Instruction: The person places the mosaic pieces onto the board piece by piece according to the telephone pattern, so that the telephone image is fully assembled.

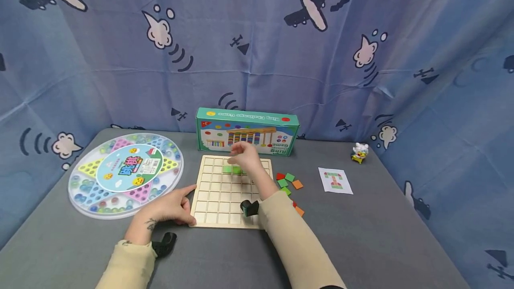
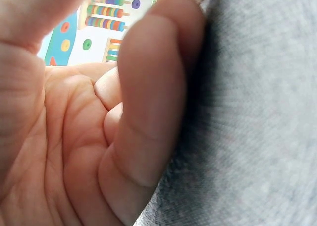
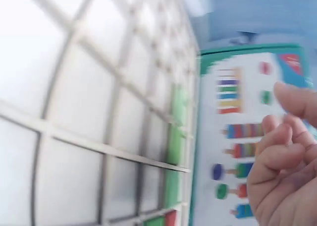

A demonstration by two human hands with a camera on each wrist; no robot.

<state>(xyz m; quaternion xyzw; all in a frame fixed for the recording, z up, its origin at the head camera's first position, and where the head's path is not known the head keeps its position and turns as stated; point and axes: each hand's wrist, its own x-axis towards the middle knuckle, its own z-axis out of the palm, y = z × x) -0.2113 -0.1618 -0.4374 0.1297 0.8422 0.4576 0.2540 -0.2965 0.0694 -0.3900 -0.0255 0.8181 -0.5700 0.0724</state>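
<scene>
A wooden grid board [image 1: 213, 196] lies on the table, with green square tiles [image 1: 227, 169] in cells near its far edge. My left hand [image 1: 170, 206] rests at the board's left side. Its index finger touches the left edge and its thumb the near left corner; the other fingers are bent under the palm. Above the far part of the board is my right hand [image 1: 246, 157], fingers loosely bent, with nothing visible in them. The right wrist view shows that hand [image 3: 285, 171] apart from the board, and a red tile [image 3: 170, 218] beside the green ones.
Loose red, green and orange tiles [image 1: 297, 184] lie right of the board, partly behind the right sleeve. A Ring Challenge Game box [image 1: 246, 130] stands behind it. A round Chinese checkers set [image 1: 124, 175] lies left. Further right are a pattern card [image 1: 335, 181] and a small figurine [image 1: 359, 152].
</scene>
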